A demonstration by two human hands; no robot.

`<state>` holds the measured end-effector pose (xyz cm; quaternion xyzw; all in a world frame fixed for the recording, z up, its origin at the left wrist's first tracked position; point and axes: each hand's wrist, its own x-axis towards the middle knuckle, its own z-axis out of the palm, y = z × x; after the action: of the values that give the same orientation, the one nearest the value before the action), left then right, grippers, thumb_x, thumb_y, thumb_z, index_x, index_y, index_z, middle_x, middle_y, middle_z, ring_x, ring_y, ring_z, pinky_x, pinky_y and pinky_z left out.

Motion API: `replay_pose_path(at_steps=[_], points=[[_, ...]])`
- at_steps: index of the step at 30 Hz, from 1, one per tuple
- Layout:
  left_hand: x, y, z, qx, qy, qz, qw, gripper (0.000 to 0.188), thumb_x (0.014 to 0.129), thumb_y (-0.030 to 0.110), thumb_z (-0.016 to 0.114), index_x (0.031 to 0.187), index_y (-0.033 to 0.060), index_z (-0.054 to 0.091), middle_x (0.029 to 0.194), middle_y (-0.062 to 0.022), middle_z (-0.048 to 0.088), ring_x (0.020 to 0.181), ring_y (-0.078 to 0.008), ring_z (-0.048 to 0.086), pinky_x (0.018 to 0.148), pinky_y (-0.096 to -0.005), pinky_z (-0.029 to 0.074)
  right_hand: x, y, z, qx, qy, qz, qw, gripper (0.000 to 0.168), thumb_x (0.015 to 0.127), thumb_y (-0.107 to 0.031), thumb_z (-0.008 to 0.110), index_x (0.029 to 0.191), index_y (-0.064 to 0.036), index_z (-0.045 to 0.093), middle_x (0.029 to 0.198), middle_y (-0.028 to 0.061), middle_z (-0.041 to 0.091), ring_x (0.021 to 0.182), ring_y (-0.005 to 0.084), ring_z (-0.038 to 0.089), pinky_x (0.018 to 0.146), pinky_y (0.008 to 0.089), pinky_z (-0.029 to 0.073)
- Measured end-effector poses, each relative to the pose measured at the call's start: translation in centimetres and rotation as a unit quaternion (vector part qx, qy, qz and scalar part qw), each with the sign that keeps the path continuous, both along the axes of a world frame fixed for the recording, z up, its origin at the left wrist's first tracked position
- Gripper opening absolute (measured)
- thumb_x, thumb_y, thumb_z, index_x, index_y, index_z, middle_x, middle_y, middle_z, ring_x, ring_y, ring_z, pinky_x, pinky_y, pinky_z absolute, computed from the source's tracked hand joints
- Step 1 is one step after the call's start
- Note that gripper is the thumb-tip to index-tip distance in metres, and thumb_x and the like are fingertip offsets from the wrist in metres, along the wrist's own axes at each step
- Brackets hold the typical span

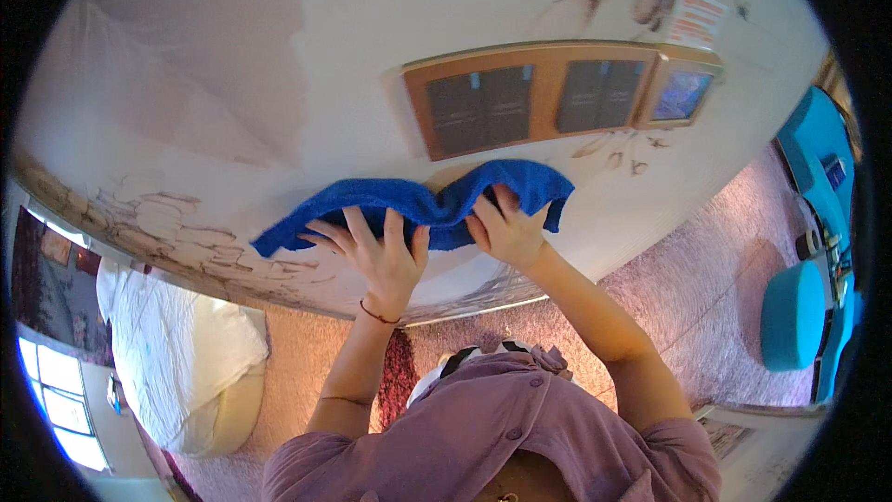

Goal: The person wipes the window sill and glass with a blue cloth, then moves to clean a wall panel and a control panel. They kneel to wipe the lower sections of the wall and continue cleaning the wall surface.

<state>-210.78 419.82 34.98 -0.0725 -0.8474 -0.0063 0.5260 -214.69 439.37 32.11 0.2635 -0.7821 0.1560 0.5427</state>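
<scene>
A blue cloth (362, 194) is spread sideways against a pale wall (348, 84) with a floral pattern. My left hand (383, 258), a thin dark red band at its wrist, presses on the cloth's left part with its fingers spread. My right hand (509, 230) is at the cloth's right part, its fingers bent and partly tucked in the folds. Just above the cloth, a brown wall panel (543, 101) holds dark switch plates and a small lit screen (681, 95).
A sheet of paper with writing (698, 19) is on the wall above the screen. At the left stands a bed with white covers (174, 355). A turquoise stool (793, 317) and turquoise furniture (819, 139) stand at the right. A dark red rug (396, 376) lies below.
</scene>
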Motion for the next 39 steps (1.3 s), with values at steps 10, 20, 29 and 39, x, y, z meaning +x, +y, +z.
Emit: replay_pose_path(at_steps=[10,20,29,39], points=[[5.7,-4.2,-23.0,0.066,-0.391,0.018,0.918,0.029,0.087,0.044,0.065,0.089,0.0155,0.068,0.093,-0.0148,0.061,0.076,-0.0386,0.061,0.07,-0.0617,0.045,2.6,-1.4,-20.7,0.334,-0.418,0.117,0.837,0.041,0.094,-0.033,0.059,0.135,-0.027,0.059,0.08,0.0068,0.069,0.067,0.0231,0.068,0.062,0.0436,0.053],[0.1,-10.5,1.5,0.114,0.048,0.069,0.99,0.079,0.094,0.048,0.051,0.145,-0.0076,0.027,0.15,-0.0467,0.011,0.136,-0.0697,0.008,0.106,-0.0762,0.007,2.1,-12.0,4.9,0.019,-0.012,0.052,0.998,0.038,0.082,-0.033,0.072,0.119,-0.024,0.07,0.126,0.0066,0.064,0.109,0.0299,0.059,0.096,0.0508,0.037],[3.1,-11.1,-23.8,0.24,-0.198,-0.023,0.95,0.094,0.07,0.059,0.069,0.138,0.0047,0.034,0.139,-0.0365,0.022,0.129,-0.0608,0.017,0.103,-0.0765,0.013,2.6,-11.5,-11.5,0.17,-0.41,0.187,0.876,0.048,0.081,-0.017,0.068,0.129,-0.019,0.065,0.122,0.0121,0.067,0.109,0.0301,0.065,0.094,0.043,0.05],[2.7,-17.8,-7.2,0.155,-0.013,0.059,0.986,0.047,0.078,0.039,0.069,0.115,0.0098,0.064,0.122,-0.0238,0.05,0.118,-0.0521,0.044,0.106,-0.0701,0.023,4.0,-19.2,-0.9,0.103,-0.106,0.174,0.974,0.038,0.086,-0.022,0.069,0.124,-0.018,0.069,0.12,0.0114,0.066,0.101,0.032,0.064,0.086,0.04,0.051]])
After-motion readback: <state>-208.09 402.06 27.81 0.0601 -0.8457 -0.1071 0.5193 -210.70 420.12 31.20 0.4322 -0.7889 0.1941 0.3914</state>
